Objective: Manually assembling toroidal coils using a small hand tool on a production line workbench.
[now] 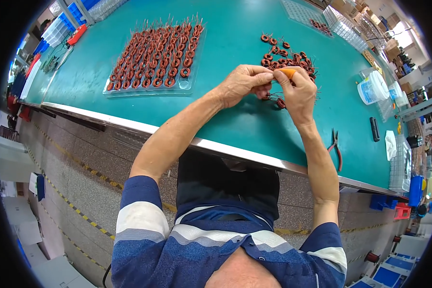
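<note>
My left hand (245, 85) and my right hand (298, 93) meet over the green table, fingertips pinched together. What they pinch is too small and too covered to make out. An orange cover (287, 73) sits at the fingers of my right hand. Just under the hands is a dark red wire-wound ring coil (280, 103); I cannot tell whether it hangs from the fingers or lies on the table. Beyond my right hand lies a loose heap of similar ring coils (285, 62), wire ends sticking out. To the left, a clear plastic tray (193, 86) carries rows of them.
Red-handled pliers (336, 149) lie on the green tabletop (235, 38) right of my right forearm. Farther right are a black tool (374, 129), a white tub (373, 88) and a white cloth (391, 145). Stacked clear trays (345, 29) stand at the back right.
</note>
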The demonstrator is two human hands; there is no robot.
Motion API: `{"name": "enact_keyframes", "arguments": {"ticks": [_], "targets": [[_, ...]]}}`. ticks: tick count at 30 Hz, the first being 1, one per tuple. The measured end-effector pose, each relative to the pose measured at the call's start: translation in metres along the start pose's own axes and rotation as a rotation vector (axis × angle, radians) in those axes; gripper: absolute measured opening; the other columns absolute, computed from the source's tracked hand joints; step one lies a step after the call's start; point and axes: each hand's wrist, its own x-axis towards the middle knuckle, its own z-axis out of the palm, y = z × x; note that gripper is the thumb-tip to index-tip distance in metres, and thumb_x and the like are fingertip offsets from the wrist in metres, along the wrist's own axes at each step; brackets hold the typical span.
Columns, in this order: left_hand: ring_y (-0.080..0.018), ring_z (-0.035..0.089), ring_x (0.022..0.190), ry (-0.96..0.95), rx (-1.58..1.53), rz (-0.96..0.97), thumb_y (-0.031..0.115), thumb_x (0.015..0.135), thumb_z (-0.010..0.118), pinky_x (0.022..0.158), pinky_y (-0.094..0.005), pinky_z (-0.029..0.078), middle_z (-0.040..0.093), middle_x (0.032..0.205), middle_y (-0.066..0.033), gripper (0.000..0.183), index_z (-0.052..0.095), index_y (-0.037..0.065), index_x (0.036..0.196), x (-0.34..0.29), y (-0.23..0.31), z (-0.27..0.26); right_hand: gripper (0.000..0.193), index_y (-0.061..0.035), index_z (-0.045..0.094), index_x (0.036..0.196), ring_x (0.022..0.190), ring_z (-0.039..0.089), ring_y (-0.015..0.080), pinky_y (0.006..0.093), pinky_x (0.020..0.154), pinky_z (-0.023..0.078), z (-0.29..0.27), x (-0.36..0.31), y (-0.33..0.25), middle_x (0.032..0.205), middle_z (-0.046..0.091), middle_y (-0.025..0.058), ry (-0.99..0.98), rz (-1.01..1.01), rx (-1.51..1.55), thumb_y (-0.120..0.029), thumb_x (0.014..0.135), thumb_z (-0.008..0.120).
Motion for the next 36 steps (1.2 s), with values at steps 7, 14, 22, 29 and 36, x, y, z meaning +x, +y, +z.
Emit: {"name": "enact_keyframes", "arguments": {"ticks": [7,14,22,29,36], "targets": [[-0.0075,0.053,0.066,-0.003,-0.175,-0.069,0.023,0.095,0.059,0.062,-0.0222,0.048,0.058,0.080,0.0000,0.020,0.064,0.005,0.101,0.000,0.005,0.003,0.015,-0.0045,0.065,0.076,0.082,0.059,0.0229,0.0355,0.076,0.042,0.006,0.002,-0.005,0.081,0.061,0.0057,0.112,-0.228,-0.214,-0.017,0.082,0.071],[-0.0078,0.051,0.067,0.033,-0.109,-0.080,0.020,0.094,0.060,0.062,-0.0218,0.047,0.058,0.083,-0.0004,0.020,0.063,0.003,0.104,0.000,0.004,0.000,0.011,-0.0040,0.065,0.078,0.091,0.057,0.0226,0.0389,0.084,0.040,0.008,0.002,-0.005,0.087,0.061,0.0039,0.141,-0.488,-0.447,-0.013,0.078,0.071],[-0.0075,0.050,0.067,0.078,-0.117,-0.114,0.023,0.093,0.061,0.063,-0.0221,0.046,0.058,0.081,0.0002,0.024,0.063,0.001,0.104,-0.001,0.005,0.003,0.015,-0.0040,0.069,0.078,0.090,0.057,0.0237,0.0367,0.078,0.043,0.008,0.005,0.002,0.088,0.064,0.0054,0.086,-0.165,-0.240,-0.018,0.080,0.072],[-0.0071,0.046,0.061,0.212,0.200,0.049,0.021,0.092,0.061,0.056,-0.0207,0.038,0.055,0.072,0.0012,0.021,0.065,0.000,0.096,0.000,0.004,0.024,0.019,0.0001,0.071,0.093,0.085,0.060,0.0108,0.0246,0.081,0.045,0.000,0.009,0.019,0.093,0.068,0.0058,-0.129,0.599,0.533,-0.017,0.089,0.064],[-0.0077,0.048,0.061,0.271,0.052,0.055,0.018,0.092,0.060,0.056,-0.0207,0.042,0.056,0.073,-0.0003,0.019,0.062,0.000,0.098,0.001,0.003,0.017,0.018,0.0024,0.070,0.087,0.076,0.061,0.0145,0.0283,0.065,0.048,0.012,0.005,0.006,0.091,0.067,0.0079,0.043,0.181,0.119,-0.015,0.087,0.065]]}}
